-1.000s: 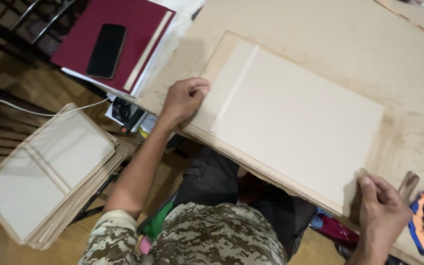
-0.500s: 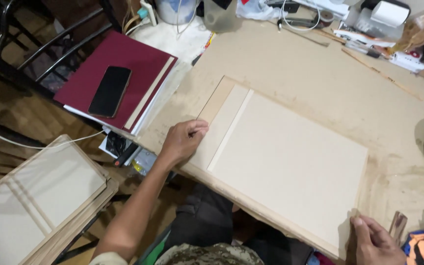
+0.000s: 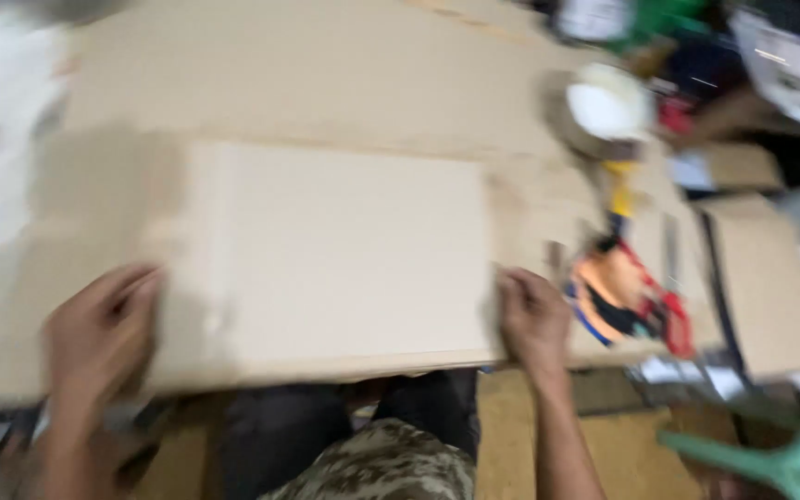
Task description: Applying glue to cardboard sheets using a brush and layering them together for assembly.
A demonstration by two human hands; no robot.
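The picture is blurred by motion. A pale rectangular board [image 3: 354, 250] lies flat on a brown cardboard-covered table [image 3: 326, 74], its near edge at the table's front. My left hand [image 3: 99, 329] rests on the near left corner of the board with its fingers laid flat. At the near right corner my right hand [image 3: 531, 319] presses down on the board's edge. Neither hand encloses anything that I can make out.
To the right of the board lie an orange and red object [image 3: 627, 296], a roll with a white middle [image 3: 604, 106] and flat cardboard pieces [image 3: 770, 278]. A green plastic object [image 3: 789, 458] sits low at the right. My camouflage clothing [image 3: 381, 463] shows below the table edge.
The view has swung sharply to the right and blurred. The dark red book and phone have left the picture. Both hands stay at the board's near corners.
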